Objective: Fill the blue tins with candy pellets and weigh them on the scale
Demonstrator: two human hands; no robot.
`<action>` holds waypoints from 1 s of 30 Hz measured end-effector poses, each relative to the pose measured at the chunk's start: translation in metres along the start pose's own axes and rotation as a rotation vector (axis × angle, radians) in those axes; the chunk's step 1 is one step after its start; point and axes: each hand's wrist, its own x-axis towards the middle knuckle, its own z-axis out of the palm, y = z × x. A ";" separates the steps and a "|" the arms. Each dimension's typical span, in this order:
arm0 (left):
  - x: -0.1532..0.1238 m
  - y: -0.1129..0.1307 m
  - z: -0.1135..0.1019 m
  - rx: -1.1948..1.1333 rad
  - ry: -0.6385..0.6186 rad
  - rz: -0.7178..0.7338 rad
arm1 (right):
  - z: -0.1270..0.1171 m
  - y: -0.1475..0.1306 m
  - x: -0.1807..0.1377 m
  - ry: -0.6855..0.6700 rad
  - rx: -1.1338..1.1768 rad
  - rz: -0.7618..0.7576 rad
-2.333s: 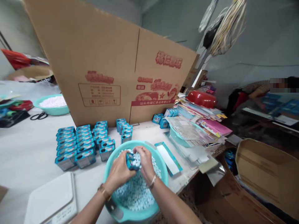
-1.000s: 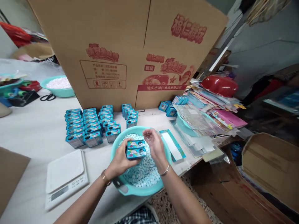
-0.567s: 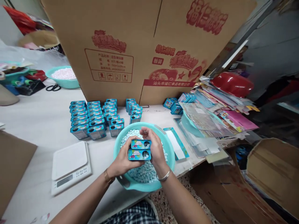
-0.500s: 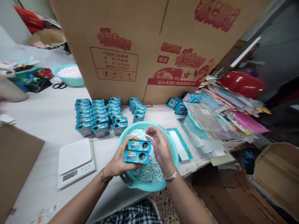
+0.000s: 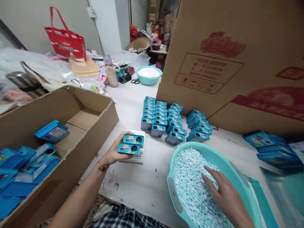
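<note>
My left hand (image 5: 117,150) is closed around two small blue candy boxes (image 5: 130,144), held side by side with their round windows facing up. The pair is over a white kitchen scale (image 5: 140,158), mostly covering it; whether they touch it I cannot tell. My right hand (image 5: 222,185) is open, fingers apart, over the small pale-blue and white candies (image 5: 192,177) in a teal basin (image 5: 174,191). Whether its fingertips touch the candies is unclear. Behind the scale, several matching candy boxes (image 5: 158,119) stand in rows.
On the left, a cardboard carton (image 5: 95,126) holds more blue boxes. A large printed carton (image 5: 213,63) stands behind the rows. Farther back are scissors (image 5: 135,81) and another teal basin (image 5: 149,81) of pale candies. More blue boxes (image 5: 273,148) lie at right.
My view has swung left. My left hand has carried the two candy boxes from above the basin to over the scale. My right hand has moved away from the boxes and stays over the candies.
</note>
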 end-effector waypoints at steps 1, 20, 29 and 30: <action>0.001 -0.005 -0.009 0.040 0.030 -0.020 | 0.002 -0.005 0.003 -0.019 -0.010 -0.002; -0.046 -0.028 -0.061 0.076 0.128 -0.061 | 0.005 -0.005 0.015 0.000 -0.106 -0.081; -0.107 -0.037 0.012 -0.112 -0.115 -0.060 | 0.033 -0.026 0.018 -0.120 -0.270 -0.193; -0.102 -0.041 0.027 -0.155 -0.137 -0.066 | 0.035 -0.030 0.017 -0.134 -0.281 -0.190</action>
